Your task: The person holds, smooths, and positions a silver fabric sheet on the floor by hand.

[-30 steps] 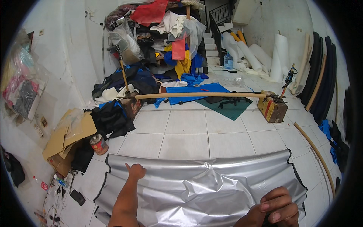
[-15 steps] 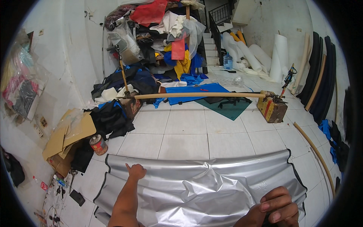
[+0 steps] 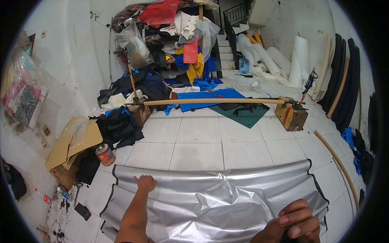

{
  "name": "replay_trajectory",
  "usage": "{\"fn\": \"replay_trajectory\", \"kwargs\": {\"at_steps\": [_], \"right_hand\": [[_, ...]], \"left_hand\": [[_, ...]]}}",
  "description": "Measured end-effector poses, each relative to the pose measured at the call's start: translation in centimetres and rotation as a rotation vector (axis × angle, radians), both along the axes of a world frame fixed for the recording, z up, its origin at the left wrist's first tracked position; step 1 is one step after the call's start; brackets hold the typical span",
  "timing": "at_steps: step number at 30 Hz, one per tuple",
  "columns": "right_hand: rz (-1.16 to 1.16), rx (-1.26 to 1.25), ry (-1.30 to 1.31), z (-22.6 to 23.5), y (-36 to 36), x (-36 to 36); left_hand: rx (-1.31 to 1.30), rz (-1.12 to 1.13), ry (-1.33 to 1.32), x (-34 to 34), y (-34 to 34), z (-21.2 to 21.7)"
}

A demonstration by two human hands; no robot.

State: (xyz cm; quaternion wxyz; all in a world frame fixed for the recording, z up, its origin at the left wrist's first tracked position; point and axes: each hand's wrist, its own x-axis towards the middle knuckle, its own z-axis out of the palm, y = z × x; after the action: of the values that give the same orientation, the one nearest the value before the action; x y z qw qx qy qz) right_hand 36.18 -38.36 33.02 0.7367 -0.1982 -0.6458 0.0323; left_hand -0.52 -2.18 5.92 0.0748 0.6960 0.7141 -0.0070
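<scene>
Interior with scuffed, white-painted walls: the left wall (image 3: 73, 56) bears a small, pale socket plate (image 3: 43, 35); the right wall (image 3: 296, 24) shows grey stains. Large white tiles with thin, dark joints pave the floor (image 3: 198, 156). At the rear, a white-stepped staircase (image 3: 226, 50) with a black metal railing (image 3: 236, 15) adjoins a tall heap of multicoloured cloth (image 3: 188, 24). Lighting is pale and diffuse.

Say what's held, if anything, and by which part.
Cannot be told: the left hand is at the glossy silver, black-edged sheet, near its far left corner, with no clear pinch; the right hand is curled, its grip hidden.
</scene>
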Motion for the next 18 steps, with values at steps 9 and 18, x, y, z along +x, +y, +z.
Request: {"fn": "replay_trajectory", "kwargs": {"at_steps": [9,18], "right_hand": [[-0.074,0.14,-0.015,-0.2,0.8,-0.2],[-0.13,0.196,-0.106,-0.3,1.1,0.3]], "left_hand": [[0.113,0.015,-0.008,-0.5,0.2,-1.0],[0.095,0.03,-0.03,-0.7,0.0,-0.9]]}}
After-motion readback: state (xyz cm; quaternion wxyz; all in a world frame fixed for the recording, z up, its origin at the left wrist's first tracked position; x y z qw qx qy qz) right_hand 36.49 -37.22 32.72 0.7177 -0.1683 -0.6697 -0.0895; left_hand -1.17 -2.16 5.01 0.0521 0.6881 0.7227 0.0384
